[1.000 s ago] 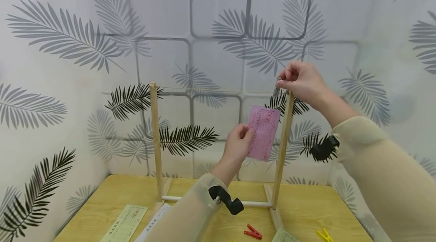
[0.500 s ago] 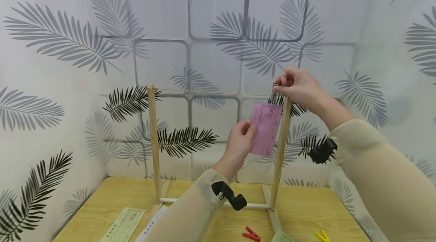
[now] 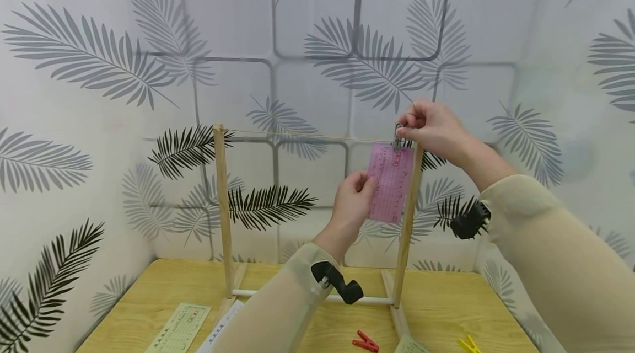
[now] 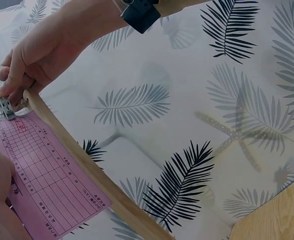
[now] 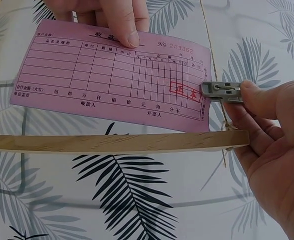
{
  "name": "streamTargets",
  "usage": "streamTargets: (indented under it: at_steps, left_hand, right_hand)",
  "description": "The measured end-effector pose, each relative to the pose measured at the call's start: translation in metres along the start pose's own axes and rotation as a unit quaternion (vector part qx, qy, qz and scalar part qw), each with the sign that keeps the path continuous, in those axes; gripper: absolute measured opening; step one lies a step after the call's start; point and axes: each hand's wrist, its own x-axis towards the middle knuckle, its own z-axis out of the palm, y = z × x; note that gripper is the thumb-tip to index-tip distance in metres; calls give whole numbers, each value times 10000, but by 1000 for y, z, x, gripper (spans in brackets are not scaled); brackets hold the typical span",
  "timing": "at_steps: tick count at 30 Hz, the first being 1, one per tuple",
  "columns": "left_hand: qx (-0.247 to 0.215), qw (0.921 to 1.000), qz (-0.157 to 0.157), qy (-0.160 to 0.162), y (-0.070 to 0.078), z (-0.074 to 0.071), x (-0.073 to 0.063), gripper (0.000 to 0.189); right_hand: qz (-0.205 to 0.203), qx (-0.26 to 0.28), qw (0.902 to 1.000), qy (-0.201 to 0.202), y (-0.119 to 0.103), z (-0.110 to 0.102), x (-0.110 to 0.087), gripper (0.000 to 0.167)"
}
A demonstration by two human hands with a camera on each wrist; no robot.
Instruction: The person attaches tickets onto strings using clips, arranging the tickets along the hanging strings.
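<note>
A pink printed receipt slip hangs upright by the right post of a wooden frame. My left hand pinches the slip's left edge between thumb and fingers. Up at the string, my right hand pinches a grey clothespin between thumb and fingers. In the right wrist view the clothespin's tip overlaps the slip's top edge, right by the string. Whether the pin bites on both slip and string I cannot tell. The left wrist view also shows the clothespin at the slip's top edge.
The frame has a left post, a right post and a white lower bar. On the table lie a pale green slip, a white slip, a red clothespin and a yellow clothespin.
The left hand has raised the pink slip towards the string and slightly right. The right hand has lowered the grey clothespin, so its tip now meets the slip's top edge.
</note>
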Motion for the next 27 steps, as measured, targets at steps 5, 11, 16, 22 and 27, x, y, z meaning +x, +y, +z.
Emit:
streamTargets:
  at_steps: [5,11,16,22,27]
  left_hand:
    - [-17,10000,-17,32,2,2,0,15]
    - [-43,10000,-76,25,2,1,0,16]
    - [-55,9999,-102,6,2,2,0,15]
    - [-30,9999,-109,39,1,3,-1,14]
    - [-45,9999,-120,78,-1,3,0,15]
  right_hand:
    - [26,57,9999,-79,-1,-1,-1,29]
    - [63,7,9998,-183,1,-2,-2,29]
    - [90,-47,9997,-221,2,-1,-3,29]
    - [82,-42,9997,-247,3,-1,-4,29]
    - [26,-50,9997,-226,2,-1,-4,28]
